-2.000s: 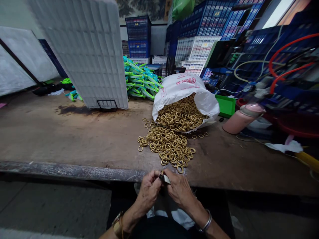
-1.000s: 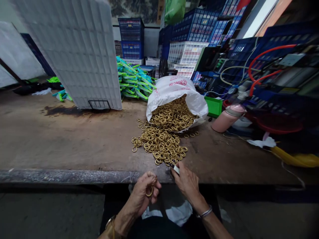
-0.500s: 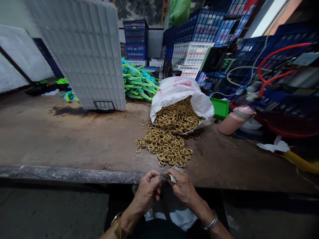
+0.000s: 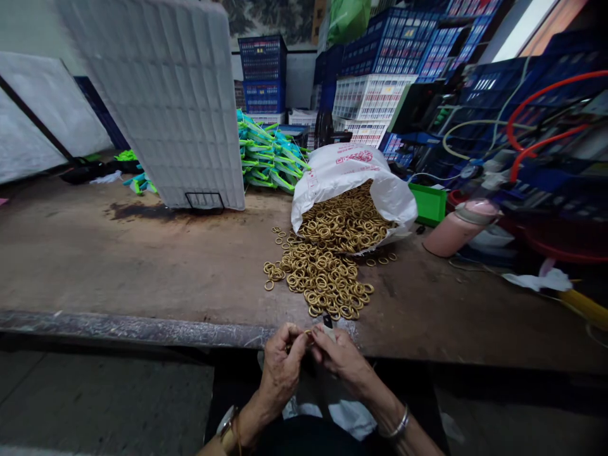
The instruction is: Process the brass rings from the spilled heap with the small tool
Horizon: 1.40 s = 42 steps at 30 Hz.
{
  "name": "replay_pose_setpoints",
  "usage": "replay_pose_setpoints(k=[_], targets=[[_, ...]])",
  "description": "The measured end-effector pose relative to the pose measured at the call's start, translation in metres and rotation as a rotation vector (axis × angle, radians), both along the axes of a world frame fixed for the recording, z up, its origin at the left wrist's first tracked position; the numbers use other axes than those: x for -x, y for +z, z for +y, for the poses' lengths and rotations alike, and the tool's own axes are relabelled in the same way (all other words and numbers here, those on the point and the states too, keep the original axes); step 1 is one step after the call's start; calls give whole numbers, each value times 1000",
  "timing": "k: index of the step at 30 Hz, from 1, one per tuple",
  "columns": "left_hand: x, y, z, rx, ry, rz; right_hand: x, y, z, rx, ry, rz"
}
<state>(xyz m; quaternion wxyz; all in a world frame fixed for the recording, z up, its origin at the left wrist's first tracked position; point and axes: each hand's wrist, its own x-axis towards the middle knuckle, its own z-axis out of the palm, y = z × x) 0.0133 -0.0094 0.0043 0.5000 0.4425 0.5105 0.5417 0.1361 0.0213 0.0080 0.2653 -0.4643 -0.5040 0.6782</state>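
Note:
My left hand (image 4: 280, 364) is closed at the front edge of the table, its thumb and fingertips pinching a small brass-coloured ring (image 4: 308, 332). My right hand (image 4: 342, 358) meets it there, thumb and forefinger touching the same ring. Held in that right hand is a small tool with a pale handle and a dark end (image 4: 327, 321); its exact kind cannot be made out. Just beyond the fingers lies a pile of loose brass-coloured rings (image 4: 323, 272), spilling from the mouth of a white woven sack (image 4: 349, 161) with red print.
Left of the sack stands a tall white padded panel (image 4: 190, 114) on a wire foot. Green and blue bundled strips (image 4: 270, 155) lie behind. To the right are a green tray (image 4: 429, 204), a pink bottle (image 4: 458, 229) and red hoses (image 4: 517, 126). Stacked crates (image 4: 365, 98) fill the back.
The hands have come together, fingertips meeting at the ring that was by my right hand. The tool's dark end now points up and away. The view has shifted slightly.

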Motion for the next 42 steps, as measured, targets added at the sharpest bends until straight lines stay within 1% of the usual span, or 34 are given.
replay_pose_setpoints(k=[2,5,7,10,12,14,20,25,28,30,33,35,37,42], targets=[[0,-2,-1,-17,-6,27,1,1,-1,53,-30,43],[0,-2,-3,-15,-34,35,1,-1,2,39,-78,21],[1,-1,-4,22,-57,4,1,-4,5,-28,-116,-49],[2,1,-4,155,-118,-111,0,-6,10,-195,-147,-167],[3,1,-4,231,-175,-195,0,-5,11,-277,-135,-211],[4,-1,-4,263,-214,-251,1,-3,11,-316,-118,-243],[5,-10,-5,305,-243,-356,2,-2,8,-361,-92,-258],[4,-8,-4,302,-253,-462,1,-3,9,-381,-68,-229],[5,-7,-4,302,-241,-446,-3,-5,10,-396,-72,-262],[5,-6,-4,296,-234,-425,-7,-7,9,-470,-70,-372],[5,-5,-3,283,-235,-400,-9,-9,4,-638,29,-548],[5,-4,-2,285,-226,-388,-9,-8,1,-719,108,-607],[4,-4,-2,292,-207,-374,-7,-6,-2,-755,140,-637],[4,-3,0,258,-187,-298,-4,-2,-2,-761,141,-659]])
